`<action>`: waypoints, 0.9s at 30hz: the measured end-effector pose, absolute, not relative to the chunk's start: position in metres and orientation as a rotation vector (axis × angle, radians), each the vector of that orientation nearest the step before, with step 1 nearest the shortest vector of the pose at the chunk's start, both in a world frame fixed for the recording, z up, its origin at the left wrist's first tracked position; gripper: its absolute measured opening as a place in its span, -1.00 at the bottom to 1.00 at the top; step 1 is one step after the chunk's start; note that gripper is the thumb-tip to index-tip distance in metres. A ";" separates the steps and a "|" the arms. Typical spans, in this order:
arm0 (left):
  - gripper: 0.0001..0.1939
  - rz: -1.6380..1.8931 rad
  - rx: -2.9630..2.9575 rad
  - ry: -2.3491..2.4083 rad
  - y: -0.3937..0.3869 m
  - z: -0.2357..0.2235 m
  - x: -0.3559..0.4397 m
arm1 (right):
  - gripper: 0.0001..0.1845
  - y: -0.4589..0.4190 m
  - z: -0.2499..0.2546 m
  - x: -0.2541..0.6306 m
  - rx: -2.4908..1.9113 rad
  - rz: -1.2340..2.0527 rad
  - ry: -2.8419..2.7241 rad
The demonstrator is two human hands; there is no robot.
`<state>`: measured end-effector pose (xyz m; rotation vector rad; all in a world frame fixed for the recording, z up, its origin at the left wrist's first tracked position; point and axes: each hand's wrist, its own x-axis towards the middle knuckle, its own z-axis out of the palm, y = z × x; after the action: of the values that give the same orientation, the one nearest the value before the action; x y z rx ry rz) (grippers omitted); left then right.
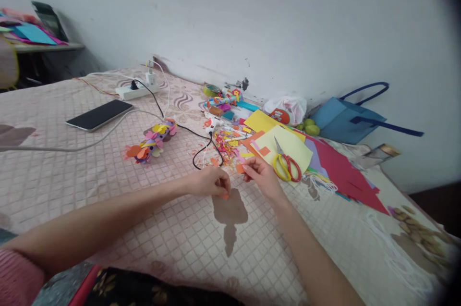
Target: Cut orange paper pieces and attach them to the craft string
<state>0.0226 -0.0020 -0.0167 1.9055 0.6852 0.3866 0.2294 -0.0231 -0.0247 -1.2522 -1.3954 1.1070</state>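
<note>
My left hand (211, 182) rests on the quilted pink bedspread (90, 186) with its fingers pinched on a small orange paper piece (225, 196). Just to its right, my right hand (261, 175) pinches another small orange scrap (246, 176) at its fingertips. A loose orange piece (239, 168) lies just beyond the fingers. Yellow and red scissors (286, 164) lie on a pale yellow sheet (288, 147) right of my right hand. A heap of coloured paper scraps (226, 145) lies ahead of both hands.
A paper flower craft (153, 142) lies to the left, with a black phone (99, 115), a white power strip (139, 91) and cables behind it. Red sheets (342, 171), a blue bag (342, 118), green fruit (310, 127) and a white plastic bag (286, 108) line the wall side.
</note>
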 end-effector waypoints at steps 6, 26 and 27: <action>-0.80 0.720 1.844 0.828 0.001 -0.014 0.026 | -0.78 -0.036 -0.018 0.212 -1.223 1.160 -1.536; -0.75 0.870 1.418 0.705 -0.002 -0.020 0.036 | -0.83 -0.045 -0.012 0.200 -1.095 1.275 -1.228; -0.74 0.858 1.422 0.711 -0.002 -0.020 0.036 | -0.82 -0.045 -0.012 0.199 -1.091 1.272 -1.237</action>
<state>0.0364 -0.0016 -0.0197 1.4224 0.7110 0.8584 0.1990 -0.0451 -0.0121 -1.0907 -1.2371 1.2720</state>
